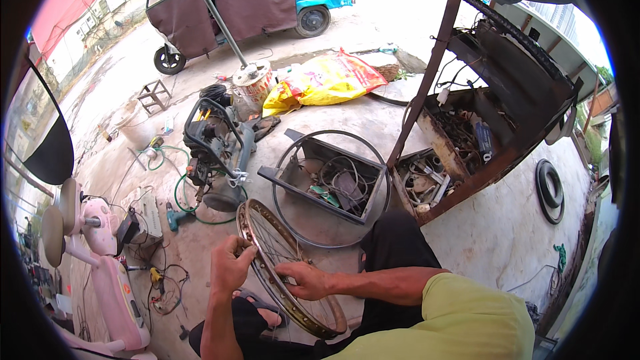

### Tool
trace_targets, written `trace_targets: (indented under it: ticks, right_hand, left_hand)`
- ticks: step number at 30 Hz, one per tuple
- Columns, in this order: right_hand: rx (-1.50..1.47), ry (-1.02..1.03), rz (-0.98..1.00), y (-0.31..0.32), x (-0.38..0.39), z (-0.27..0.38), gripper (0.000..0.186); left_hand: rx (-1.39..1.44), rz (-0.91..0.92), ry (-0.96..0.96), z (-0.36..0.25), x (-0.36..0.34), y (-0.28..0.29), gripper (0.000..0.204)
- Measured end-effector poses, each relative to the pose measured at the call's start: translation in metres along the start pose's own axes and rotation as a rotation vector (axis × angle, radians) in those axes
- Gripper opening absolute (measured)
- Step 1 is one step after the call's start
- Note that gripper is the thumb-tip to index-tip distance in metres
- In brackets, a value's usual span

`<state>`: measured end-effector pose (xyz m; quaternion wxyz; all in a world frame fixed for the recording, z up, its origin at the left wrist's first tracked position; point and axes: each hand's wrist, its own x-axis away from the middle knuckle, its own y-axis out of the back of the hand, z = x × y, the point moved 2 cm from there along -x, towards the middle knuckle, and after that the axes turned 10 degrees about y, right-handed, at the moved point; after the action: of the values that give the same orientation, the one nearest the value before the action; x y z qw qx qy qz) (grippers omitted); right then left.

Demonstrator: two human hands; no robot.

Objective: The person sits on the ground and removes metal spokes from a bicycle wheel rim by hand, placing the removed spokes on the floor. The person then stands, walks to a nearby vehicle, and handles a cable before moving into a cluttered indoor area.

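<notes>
A metal spoked wheel without a tyre [321, 328] stands tilted between my legs, its rim worn and brownish, with a row of holes along it. My left hand [231, 264] is closed at the rim's left side, thumb and fingers pinched together against its edge. Anything small between those fingertips is hidden. Inside the wheel, my right hand [305, 281] is curled round the near part of the rim, its fingers partly out of sight among the spokes.
Beyond the wheel lies a thin black hoop [328, 133] around an open metal box [365, 208] of cables. An air compressor [223, 150] stands left of it, a rusty cabinet [443, 210] with tools right. A pink scooter [120, 293] and a teal drill [177, 218] are at left.
</notes>
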<state>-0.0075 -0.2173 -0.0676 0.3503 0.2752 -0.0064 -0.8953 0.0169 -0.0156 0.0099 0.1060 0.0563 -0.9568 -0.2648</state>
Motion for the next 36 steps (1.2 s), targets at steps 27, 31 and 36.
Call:
trace_targets:
  ticks: [27,31,36]
  right_hand:
    - [0.029,-0.124,-0.147,0.022,-0.039,-0.023,0.035]
    - [0.019,-0.141,-0.141,0.021,-0.037,-0.028,0.033]
    - [0.066,-0.092,-0.144,0.022,-0.037,-0.023,0.03]
  left_hand:
    - [0.073,0.069,0.029,-0.004,0.016,-0.012,0.012]
    - [0.072,0.126,0.052,-0.005,0.017,-0.007,0.012]
    - [0.122,0.119,0.055,0.0,0.014,-0.011,0.012]
